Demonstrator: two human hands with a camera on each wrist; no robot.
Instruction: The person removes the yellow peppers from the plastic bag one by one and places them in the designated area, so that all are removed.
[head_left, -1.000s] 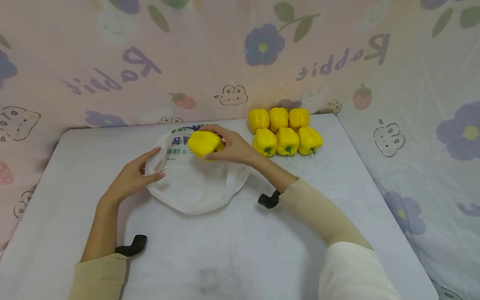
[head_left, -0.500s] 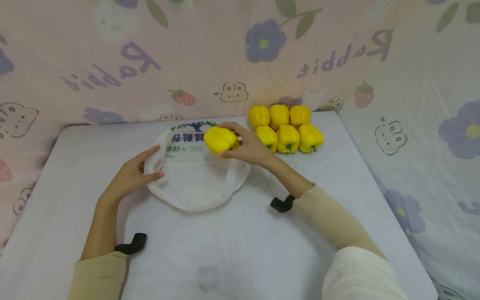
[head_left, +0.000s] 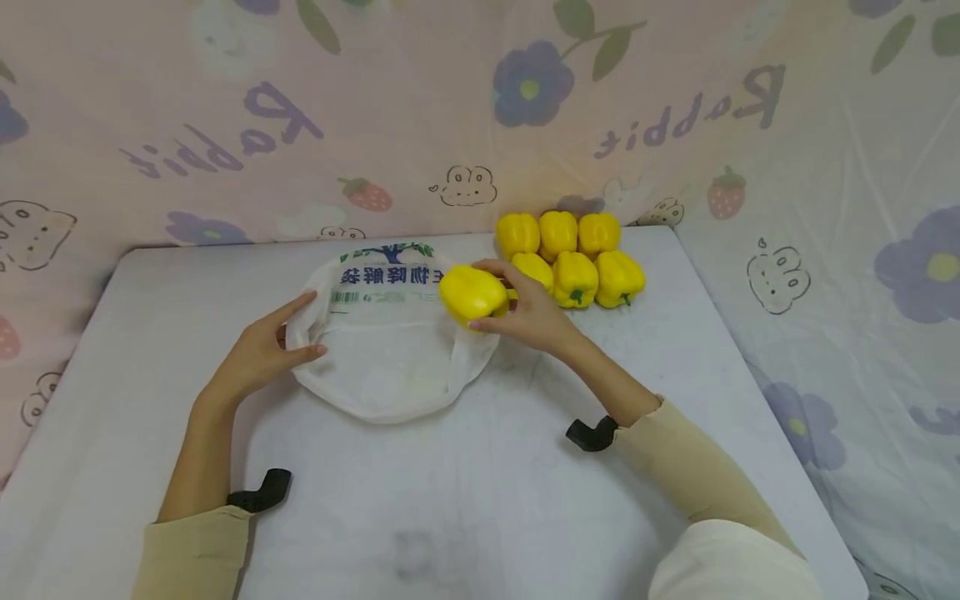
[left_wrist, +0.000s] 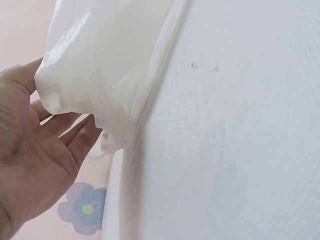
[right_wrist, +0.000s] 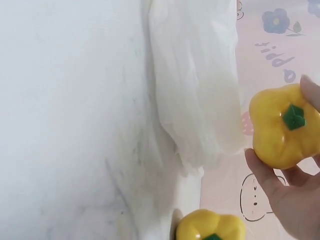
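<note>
A yellow bell pepper (head_left: 471,296) is gripped between the thumb and fingers of my right hand (head_left: 534,312), above the right side of a white plastic bag (head_left: 390,367). In the right wrist view, the green stem end of this pepper (right_wrist: 282,125) faces the camera. The bag stands with its mouth spread wide, blue and green print on its far inner wall. At its left rim, my left hand (head_left: 258,350) holds the plastic, thumb and forefinger spread over the edge. The left wrist view shows the fingers (left_wrist: 85,137) against the bag's side; some fingertips are hidden.
Several more yellow bell peppers (head_left: 576,279) stand in two rows at the table's back edge, right of the bag. The white table (head_left: 450,517) meets a printed cloth (head_left: 420,100) behind it. Black wrist mounts (head_left: 262,492) stick out from both sleeves.
My right hand has moved right with the pepper, from over the bag's middle to its right edge, uncovering the printed text. The left hand stays at the left rim.
</note>
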